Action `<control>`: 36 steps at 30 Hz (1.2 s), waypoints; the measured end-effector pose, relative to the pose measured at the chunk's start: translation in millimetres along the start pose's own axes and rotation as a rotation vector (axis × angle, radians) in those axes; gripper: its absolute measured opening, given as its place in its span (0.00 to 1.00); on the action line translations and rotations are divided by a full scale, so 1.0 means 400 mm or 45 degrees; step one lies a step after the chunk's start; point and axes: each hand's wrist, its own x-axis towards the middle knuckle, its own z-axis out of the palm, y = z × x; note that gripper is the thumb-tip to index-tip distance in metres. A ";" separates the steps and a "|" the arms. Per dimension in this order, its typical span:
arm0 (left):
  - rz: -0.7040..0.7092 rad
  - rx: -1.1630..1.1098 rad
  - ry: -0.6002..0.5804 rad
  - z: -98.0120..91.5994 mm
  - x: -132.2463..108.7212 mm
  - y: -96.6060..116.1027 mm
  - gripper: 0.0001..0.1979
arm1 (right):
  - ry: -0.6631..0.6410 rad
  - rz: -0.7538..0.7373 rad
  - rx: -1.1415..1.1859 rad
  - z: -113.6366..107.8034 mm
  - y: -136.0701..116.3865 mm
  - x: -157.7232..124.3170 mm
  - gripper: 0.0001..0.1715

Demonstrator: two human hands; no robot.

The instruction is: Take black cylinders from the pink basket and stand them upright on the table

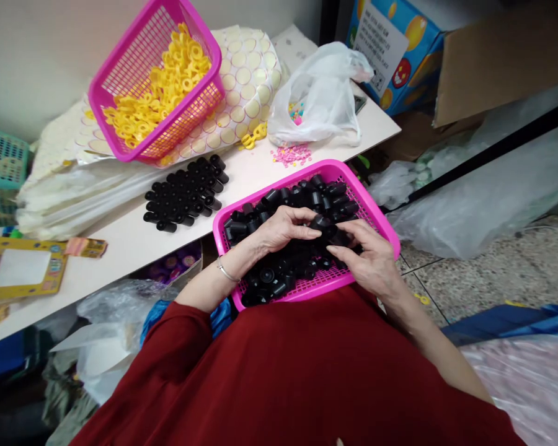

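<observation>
Above a pink basket (311, 168) of loose black plastic cylinders (279, 288), my hands are close together. My left hand (283, 229) is closed, pinching a black plastic cap (323, 224) between thumb and fingers. Just beside it, my right hand (372, 257) is closed, with thumb and fingertips around a dark piece (339, 237) that looks like another black cylinder. Whether the two pieces touch is hard to make out against the black parts below. On the table, a block of black cylinders (181, 192) stands upright in tight rows.
A second pink basket (155, 152) with yellow plastic pieces (167, 93) rests at the back on patterned sheets (246, 68). A white plastic bag (323, 93) sits near small pink discs (292, 155). An opened yellow box (23, 269) lies left; a blue carton (395, 56) stands back right.
</observation>
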 end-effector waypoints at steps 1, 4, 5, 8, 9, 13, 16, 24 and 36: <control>-0.014 -0.026 0.021 0.008 -0.003 0.001 0.21 | 0.042 -0.021 -0.017 -0.001 -0.006 0.001 0.13; -0.016 0.030 0.095 0.021 -0.011 0.011 0.20 | 0.125 -0.072 -0.090 -0.009 -0.017 0.006 0.14; -0.009 0.075 0.110 0.022 -0.012 0.013 0.19 | 0.117 -0.084 -0.114 -0.012 -0.018 0.008 0.15; 0.014 0.215 0.111 0.018 -0.012 0.015 0.15 | 0.045 -0.118 -0.169 -0.021 -0.016 0.011 0.16; 0.027 0.261 0.103 0.016 -0.012 0.014 0.13 | 0.024 -0.129 -0.181 -0.023 -0.013 0.011 0.16; 0.166 0.467 0.078 0.005 -0.012 0.014 0.13 | -0.024 -0.148 -0.195 -0.027 -0.004 0.010 0.17; 0.281 0.611 0.025 -0.001 -0.014 0.022 0.13 | -0.049 -0.164 -0.182 -0.031 0.001 0.010 0.17; 0.343 0.664 -0.062 -0.001 -0.010 0.019 0.15 | -0.094 -0.179 -0.136 -0.028 -0.002 0.016 0.17; 0.482 1.100 0.078 0.070 -0.052 -0.025 0.16 | -0.038 0.283 0.297 0.068 0.027 -0.016 0.32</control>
